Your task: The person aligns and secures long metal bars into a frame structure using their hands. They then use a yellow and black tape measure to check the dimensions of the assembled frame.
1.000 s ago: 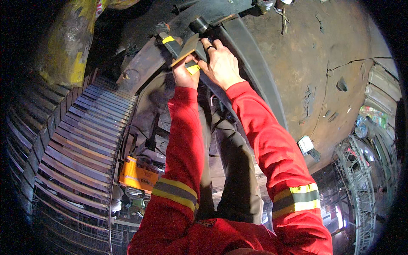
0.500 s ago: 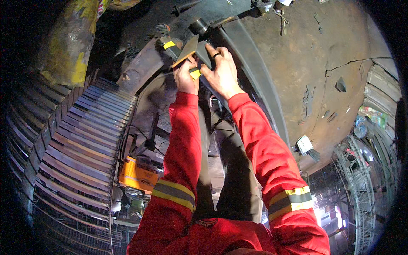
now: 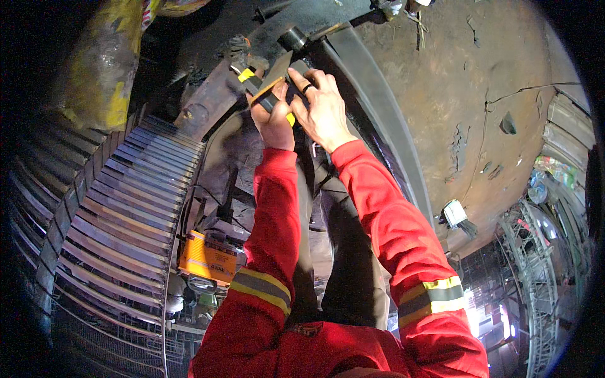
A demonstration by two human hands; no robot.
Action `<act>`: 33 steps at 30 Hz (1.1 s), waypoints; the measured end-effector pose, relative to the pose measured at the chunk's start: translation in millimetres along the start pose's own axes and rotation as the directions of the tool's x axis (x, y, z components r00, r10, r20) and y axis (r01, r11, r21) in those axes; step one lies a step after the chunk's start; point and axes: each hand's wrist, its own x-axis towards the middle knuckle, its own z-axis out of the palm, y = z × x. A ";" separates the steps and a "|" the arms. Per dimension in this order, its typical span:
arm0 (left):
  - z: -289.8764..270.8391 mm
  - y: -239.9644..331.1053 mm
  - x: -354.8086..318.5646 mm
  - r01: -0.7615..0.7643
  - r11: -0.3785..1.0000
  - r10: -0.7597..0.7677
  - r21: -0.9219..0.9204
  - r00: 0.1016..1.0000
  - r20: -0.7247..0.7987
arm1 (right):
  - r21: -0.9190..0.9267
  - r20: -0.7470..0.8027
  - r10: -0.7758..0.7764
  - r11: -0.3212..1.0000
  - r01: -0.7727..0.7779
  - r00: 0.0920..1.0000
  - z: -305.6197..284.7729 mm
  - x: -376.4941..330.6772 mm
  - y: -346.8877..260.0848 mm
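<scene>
My left hand [image 3: 274, 123] is closed around a slim black tool with yellow ends [image 3: 246, 75], whose small pale tip points up and left; I cannot make out its exact kind. Across this tool lies a flat metal plate [image 3: 278, 67] with a brownish edge, tilted and close against my left fingers. My right hand [image 3: 322, 107], with a dark ring on one finger, is curled over a dark grey metal piece [image 3: 300, 65] beside the plate. Its thumb and index finger sit on either side of that piece, and its other fingertips are partly hidden.
A long, curved grey metal beam [image 3: 384, 94] runs along my right, with a black cylindrical tube [image 3: 293, 40] at its far end. Slatted metal bars [image 3: 120, 220] stand to the left. An orange box [image 3: 209, 257] sits low left, and a brush [image 3: 457, 215] lies at right.
Both hands have shifted slightly left. The plate and the black-and-yellow tool have tilted, and more of the plate's face shows. My right fingers have moved closer to the plate.
</scene>
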 end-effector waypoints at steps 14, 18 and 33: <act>-40.1 29.0 -8.5 -0.039 0.962 0.034 0.270 0.999 0.024 | -0.015 -0.361 0.120 0.991 -0.134 0.925 -21.5 30.6 8.3; -97.2 23.9 -43.9 0.142 0.899 -0.118 0.415 0.990 -0.082 | -0.141 -0.309 0.271 0.935 -0.326 0.912 -14.8 55.0 24.3; -91.5 25.5 -90.5 0.294 0.841 -0.301 0.454 0.952 -0.059 | -0.043 -0.064 0.341 0.938 -0.344 0.938 -17.0 79.4 32.2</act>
